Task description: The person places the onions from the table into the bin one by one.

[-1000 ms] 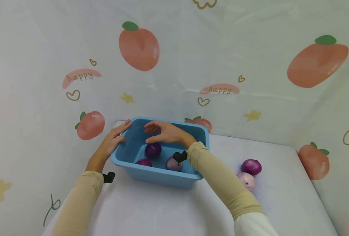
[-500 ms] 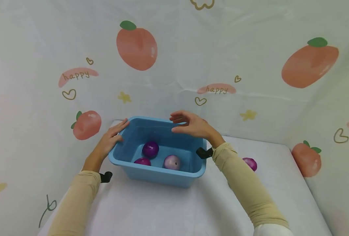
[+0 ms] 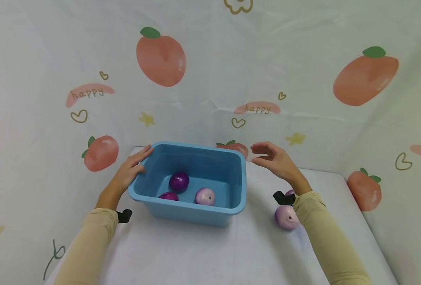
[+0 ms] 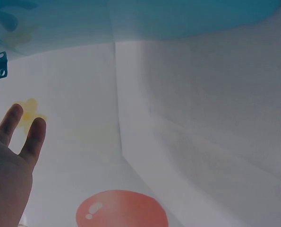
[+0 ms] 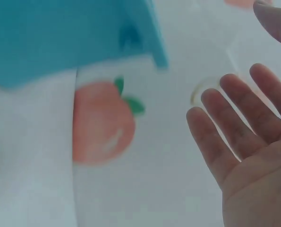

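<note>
A blue plastic tub (image 3: 192, 211) stands on the white table and holds two dark purple onions (image 3: 179, 181) (image 3: 168, 196) and a pale one (image 3: 205, 196). My left hand (image 3: 133, 168) rests flat against the tub's left rim, fingers straight. My right hand (image 3: 272, 160) hovers in the air just right of the tub, fingers relaxed and spread, holding nothing. The right wrist view shows its empty palm (image 5: 253, 151) beside the tub's corner (image 5: 149, 42). A pale onion (image 3: 286, 217) lies on the table under my right wrist, with a purple one partly hidden behind it.
The table (image 3: 203, 253) is covered in white cloth. A peach-printed curtain (image 3: 210, 79) closes it in at the back and on both sides. The table's right edge runs close to the onions.
My right hand has come up out of the tub and swung to the right, past its rim. The left hand has stayed on the rim. The view has shifted slightly right.
</note>
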Available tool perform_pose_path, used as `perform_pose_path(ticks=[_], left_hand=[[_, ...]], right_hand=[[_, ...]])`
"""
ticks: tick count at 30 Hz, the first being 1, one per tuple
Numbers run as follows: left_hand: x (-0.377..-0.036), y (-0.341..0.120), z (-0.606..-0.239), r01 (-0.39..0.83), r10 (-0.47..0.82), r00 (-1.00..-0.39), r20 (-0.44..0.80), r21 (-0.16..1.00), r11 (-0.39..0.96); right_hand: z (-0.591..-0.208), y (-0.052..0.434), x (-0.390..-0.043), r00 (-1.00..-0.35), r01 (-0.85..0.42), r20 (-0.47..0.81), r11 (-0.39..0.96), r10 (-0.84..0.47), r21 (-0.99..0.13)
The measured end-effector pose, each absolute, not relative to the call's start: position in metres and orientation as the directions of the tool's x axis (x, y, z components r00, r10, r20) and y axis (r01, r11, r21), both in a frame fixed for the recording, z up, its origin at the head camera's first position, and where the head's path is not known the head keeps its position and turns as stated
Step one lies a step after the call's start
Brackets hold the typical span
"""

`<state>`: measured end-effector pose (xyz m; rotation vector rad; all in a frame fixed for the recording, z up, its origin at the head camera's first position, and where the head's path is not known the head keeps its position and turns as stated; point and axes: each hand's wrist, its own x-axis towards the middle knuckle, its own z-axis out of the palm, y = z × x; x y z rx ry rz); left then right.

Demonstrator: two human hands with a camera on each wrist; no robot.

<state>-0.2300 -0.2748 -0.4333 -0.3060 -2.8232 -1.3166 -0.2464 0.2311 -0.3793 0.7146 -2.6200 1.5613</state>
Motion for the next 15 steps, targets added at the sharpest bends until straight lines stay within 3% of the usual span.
perform_pose_path(ticks=[15], left_hand=[[-0.23,-0.275,-0.433,0.172,0.164,-0.982,0.088,0.766,0.619]], right_hand=[[-0.422,0.336,-0.216,-0.974,-0.215,0.133,0.58,-0.181,-0.786]])
